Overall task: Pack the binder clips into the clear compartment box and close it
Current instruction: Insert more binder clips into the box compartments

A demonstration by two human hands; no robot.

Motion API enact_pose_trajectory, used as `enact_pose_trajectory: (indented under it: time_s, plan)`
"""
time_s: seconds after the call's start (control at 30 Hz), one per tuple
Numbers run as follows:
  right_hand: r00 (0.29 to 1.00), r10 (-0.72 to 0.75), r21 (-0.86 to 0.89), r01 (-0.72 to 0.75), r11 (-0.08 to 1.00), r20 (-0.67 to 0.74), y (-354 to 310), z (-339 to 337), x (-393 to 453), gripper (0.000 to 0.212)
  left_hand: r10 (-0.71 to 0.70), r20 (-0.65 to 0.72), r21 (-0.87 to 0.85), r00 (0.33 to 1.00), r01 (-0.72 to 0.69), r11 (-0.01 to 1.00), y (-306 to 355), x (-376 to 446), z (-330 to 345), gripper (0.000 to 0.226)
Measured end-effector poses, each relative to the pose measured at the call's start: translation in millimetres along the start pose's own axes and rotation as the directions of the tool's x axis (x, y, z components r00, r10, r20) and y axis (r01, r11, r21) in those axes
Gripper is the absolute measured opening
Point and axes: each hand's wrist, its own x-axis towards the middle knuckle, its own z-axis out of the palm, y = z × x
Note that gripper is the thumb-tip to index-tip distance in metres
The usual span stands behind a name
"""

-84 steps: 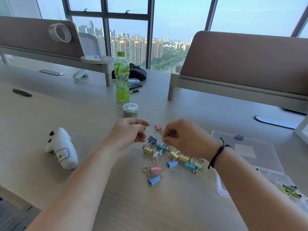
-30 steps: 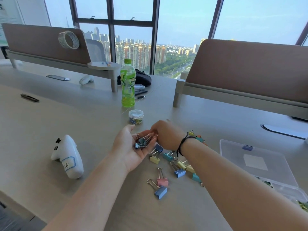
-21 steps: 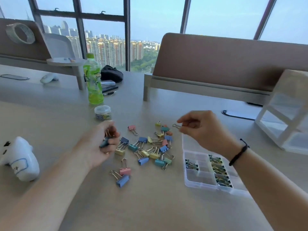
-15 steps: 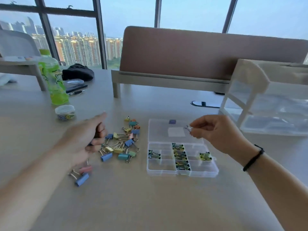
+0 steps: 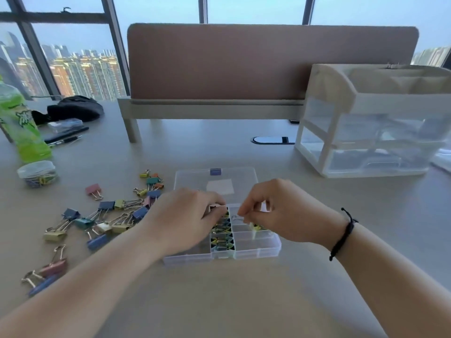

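Loose clips (image 5: 102, 220) lie scattered on the desk (image 5: 219, 301) left of the box (image 5: 256, 247), some touching or overlapping, with two more pairs nearer the left edge. Judged from their build, these are light, rigid sprung-steel bodies with thin wire handles; the painted bodies are likely smooth and slippery, and the handles swing and snag on neighbours. Take hold across the body sides, or pinch both handles together, and lift one piece at a time from the pile. The left hand (image 5: 185, 220) hovers over the left compartments, fingers curled inward; what it holds, if anything, cannot be told. The middle column already carries packed clips. The right hand (image 5: 285, 211) hovers over the right compartments, thumb and forefinger pinched on a small clip (image 5: 251, 226) just above a cell. The box is thin clear plastic, light, and probably slides when pushed; steady it while loading. Its lid (image 5: 217, 178) lies flat open behind, latch tab at the far edge.
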Motion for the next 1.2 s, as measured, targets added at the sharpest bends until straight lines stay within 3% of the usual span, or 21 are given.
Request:
enact_pose_trajectory:
  time_s: [0.17,0.33,0.5,0.73,0.9,1.0,1.07,1.13,1.2]
  plan:
    - [0.999,-0.034,-0.174,0.037,0.984,0.019,-4.2,7.9,0.7,0.02,0.078,-0.032,0.024,0.996,-0.077,0.997,-8.2,-3.7,0.1,0.037]
    - [0.998,0.016,-0.211,-0.029,0.977,-0.061,-8.1,19.6,2.5,0.021,0.095,-0.036,0.032,0.995,-0.094,0.995,-9.1,-3.7,1.9,0.037]
    - [0.983,0.135,-0.078,-0.145,0.986,-0.121,-7.0,24.9,6.1,0.009,0.116,-0.014,-0.006,0.993,-0.116,0.993,-8.2,-3.7,0.5,0.044]
    - [0.971,0.197,-0.012,-0.2,0.98,-0.139,-6.2,29.8,8.6,0.016,0.137,0.015,-0.028,0.991,-0.136,0.99,-9.2,0.9,1.4,0.055]
    - [0.98,0.191,0.076,-0.187,0.979,-0.051,-6.9,23.4,5.4,0.015,0.137,0.013,-0.002,0.99,-0.137,0.991,-10.4,0.1,-2.3,0.044]
    - [0.987,0.163,0.125,-0.163,0.979,0.003,-6.9,13.2,2.1,0.014,0.147,-0.054,-0.016,0.988,-0.148,0.989,-9.3,-4.7,-1.8,0.039]
    - [0.991,0.129,0.124,-0.123,0.985,-0.044,-6.8,7.6,0.5,0.012,0.138,-0.108,-0.117,0.984,-0.151,0.982,-3.7,-9.3,-0.9,0.026]
    - [0.984,0.096,0.142,-0.074,0.987,-0.15,-7.6,5.0,-0.9,0.011,0.035,-0.127,-0.403,0.991,-0.084,0.911,5.5,-11.2,-3.7,0.015]
    - [0.973,0.056,0.185,-0.014,0.983,-0.223,-11.0,5.8,-3.3,0.01,-0.106,-0.041,-0.758,0.994,0.038,0.651,15.3,-10.4,-11.5,0.021]
